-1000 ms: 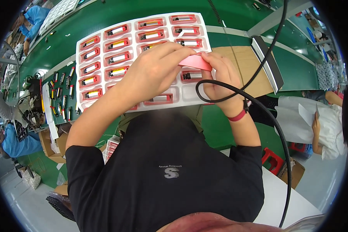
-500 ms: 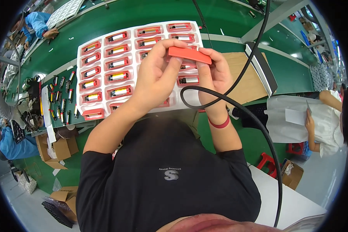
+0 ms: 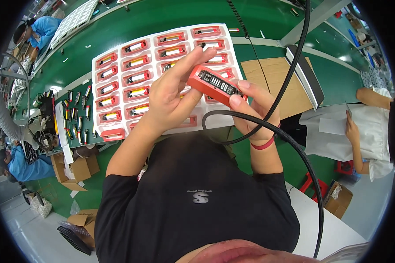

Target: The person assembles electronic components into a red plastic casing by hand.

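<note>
A red plastic casing [image 3: 213, 90] is held tilted above the tray, its black inner face with pale bars and round marks turned up. My right hand [image 3: 256, 105] pinches its right end between thumb and fingers. Beside the other end is my left hand [image 3: 173, 94], its fingers stretched out and its thumb low against the casing, partly hidden by it. Under both hands lies a white moulded tray [image 3: 119, 83] with rows of red casings, many showing a yellow or white strip inside; my hands and forearms cover some of its pockets.
A thick black cable [image 3: 289, 144] loops in front of my right wrist. Small cylindrical parts [image 3: 77, 114] lie left of the tray. Brown cardboard [image 3: 267, 83] and a black-and-silver bar [image 3: 305, 79] are at right. A person in white [image 3: 351, 131] stands there; others in blue work at left.
The casing has turned from its plain red outer side to its black inner face, and is slightly lower. My left fingers have straightened off it; my right hand has moved down and right.
</note>
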